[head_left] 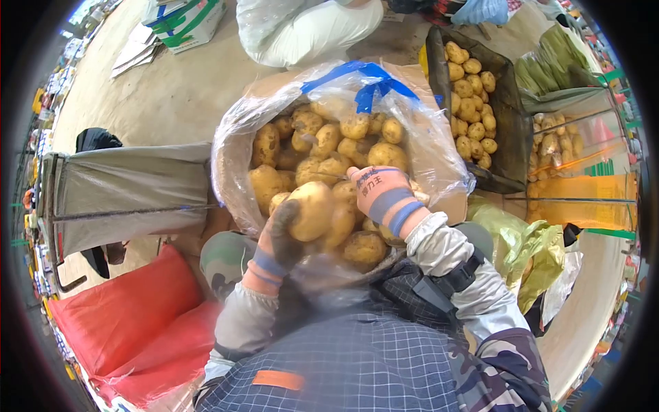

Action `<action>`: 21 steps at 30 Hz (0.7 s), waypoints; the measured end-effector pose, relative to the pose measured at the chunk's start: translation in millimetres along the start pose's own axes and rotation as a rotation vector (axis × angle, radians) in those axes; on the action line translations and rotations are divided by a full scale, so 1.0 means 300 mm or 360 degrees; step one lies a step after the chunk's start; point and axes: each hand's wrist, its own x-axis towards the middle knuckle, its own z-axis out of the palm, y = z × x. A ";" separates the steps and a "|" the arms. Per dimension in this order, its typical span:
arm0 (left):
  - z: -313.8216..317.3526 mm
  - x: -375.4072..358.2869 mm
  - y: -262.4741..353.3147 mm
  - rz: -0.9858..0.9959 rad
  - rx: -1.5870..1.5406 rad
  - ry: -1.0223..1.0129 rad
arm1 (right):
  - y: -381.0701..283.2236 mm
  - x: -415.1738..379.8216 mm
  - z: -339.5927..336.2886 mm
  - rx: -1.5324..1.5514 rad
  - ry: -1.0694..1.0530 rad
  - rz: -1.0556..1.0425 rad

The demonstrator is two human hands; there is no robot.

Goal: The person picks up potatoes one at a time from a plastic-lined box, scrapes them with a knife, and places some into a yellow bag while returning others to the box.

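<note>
My left hand, in an orange glove with a dark, soiled palm, grips a large pale potato from its left side. My right hand, in an orange glove with grey-blue bands and dark lettering, is closed just right of it, over the heap. A thin, narrow line shows by its fingertips; what these fingers hold is not clear. Under both hands lie many potatoes, some with soil on them, in a box lined with clear plastic. Blue tape crosses the liner's far edge.
A dark crate of potatoes stands at the right, beside bagged potatoes. Red sacks lie at the lower left, below a grey covered frame. Yellow-green plastic lies at the right; a white sack sits ahead.
</note>
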 end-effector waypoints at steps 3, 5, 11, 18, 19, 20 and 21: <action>0.017 0.006 -0.006 0.0083 0.0176 -0.0059 | 0.025 -0.046 -0.061 0.0355 0.0004 0.0142; -0.013 0.009 -0.012 0.0310 0.0815 0.0061 | 0.029 -0.078 -0.039 0.0603 0.0192 0.0227; 0.089 -0.009 0.028 0.0915 0.1122 -0.0063 | 0.038 -0.145 -0.095 0.2053 0.0014 0.0166; 0.137 -0.013 0.043 0.0986 0.1083 -0.0117 | 0.021 -0.134 -0.091 0.2825 -0.0025 -0.0214; 0.165 -0.019 0.052 0.0878 0.0858 -0.0136 | 0.023 -0.137 -0.076 0.2720 0.0052 -0.0214; 0.165 -0.013 0.055 0.0834 0.0939 -0.0130 | 0.024 -0.144 -0.052 0.2615 0.0127 -0.0212; 0.163 -0.004 0.057 0.0787 0.1019 -0.0122 | 0.025 -0.140 -0.024 0.2476 0.0241 -0.0223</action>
